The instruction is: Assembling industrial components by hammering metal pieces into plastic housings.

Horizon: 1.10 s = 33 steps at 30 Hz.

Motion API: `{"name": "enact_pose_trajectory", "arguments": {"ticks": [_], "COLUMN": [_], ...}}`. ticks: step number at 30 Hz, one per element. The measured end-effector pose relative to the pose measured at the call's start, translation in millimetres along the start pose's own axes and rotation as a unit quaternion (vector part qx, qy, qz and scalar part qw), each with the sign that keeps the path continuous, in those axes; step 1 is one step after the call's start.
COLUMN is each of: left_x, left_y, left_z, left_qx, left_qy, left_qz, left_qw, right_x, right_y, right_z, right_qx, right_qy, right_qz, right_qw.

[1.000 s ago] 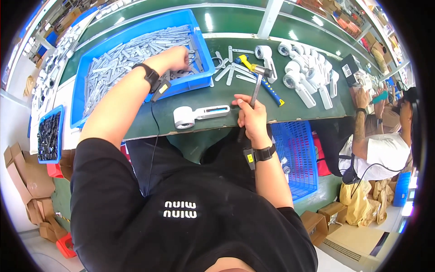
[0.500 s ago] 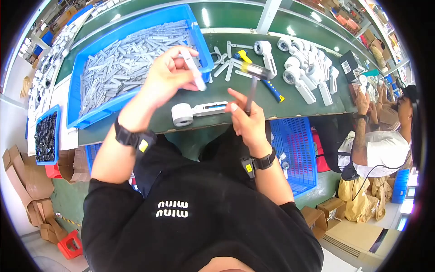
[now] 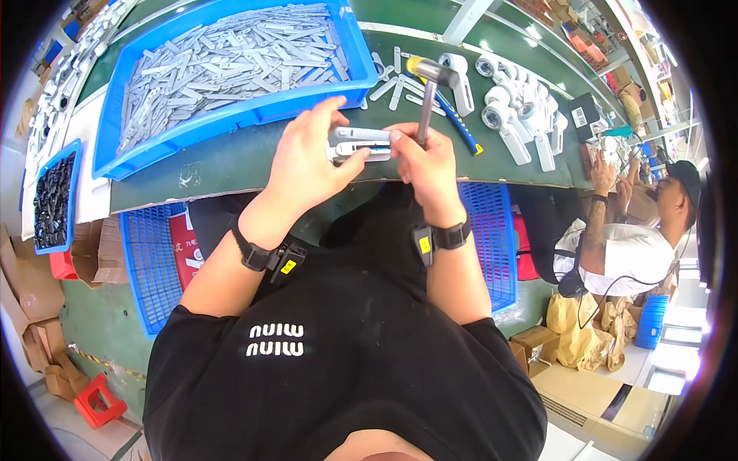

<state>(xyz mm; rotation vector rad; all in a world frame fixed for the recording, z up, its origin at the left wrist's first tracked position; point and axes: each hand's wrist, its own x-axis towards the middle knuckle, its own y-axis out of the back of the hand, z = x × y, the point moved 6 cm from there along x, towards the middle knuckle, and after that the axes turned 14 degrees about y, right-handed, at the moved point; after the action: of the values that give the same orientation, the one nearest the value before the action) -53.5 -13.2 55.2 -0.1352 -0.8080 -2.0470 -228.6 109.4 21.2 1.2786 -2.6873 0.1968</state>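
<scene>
Right hand (image 3: 423, 157) clamped on hammer (image 3: 428, 101), head up, thumb at right end of grey strip (image 3: 365, 134). Left hand (image 3: 307, 154) spread, thumb over white handle unit (image 3: 351, 145); can't tell if it grips. Strip and unit side by side between hands, near tabletop (image 3: 231, 165) front edge. Blue bin (image 3: 238, 117) of strips at tabletop's left.

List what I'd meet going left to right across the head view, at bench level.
Small blue tray → left hand → right hand → cluster of white devices → black box.
</scene>
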Motion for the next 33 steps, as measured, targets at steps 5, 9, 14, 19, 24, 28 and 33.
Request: {"name": "enact_pose_trajectory", "arguments": {"ticks": [5, 9, 14, 19, 24, 28, 33], "left_x": [-14, -14, -15, -14, -12, -11, -11], "left_y": [-23, -27, -23, -22, -24, -22, -25], "left_z": [-18, -28, -32, -34, -35, -34, -33], "left_qx": [0.134, 0.143, 0.092, 0.053, 0.034, 0.047, 0.085], "left_qy": [-0.047, -0.038, -0.026, -0.008, -0.07, -0.068, -0.056], "left_qz": [-0.006, 0.0, 0.006, 0.017, 0.006, 0.002, -0.008], "left_qw": [0.99, 0.989, 0.995, 0.998, 0.997, 0.997, 0.995], "right_x": [15, 18, 15, 12, 15, 14, 10], "right_y": [16, 11, 8, 13, 14, 15, 14], "right_z": [4, 20, 24, 28, 26, 28, 33], "right_qx": [-0.091, -0.09, -0.095, -0.109, -0.173, -0.211, -0.215], "right_qy": [-0.046, -0.062, -0.078, -0.076, -0.052, -0.018, -0.029], "right_qz": [-0.038, -0.063, -0.055, -0.034, -0.06, -0.058, -0.081], "right_qw": [0.994, 0.992, 0.991, 0.991, 0.982, 0.976, 0.973]}}
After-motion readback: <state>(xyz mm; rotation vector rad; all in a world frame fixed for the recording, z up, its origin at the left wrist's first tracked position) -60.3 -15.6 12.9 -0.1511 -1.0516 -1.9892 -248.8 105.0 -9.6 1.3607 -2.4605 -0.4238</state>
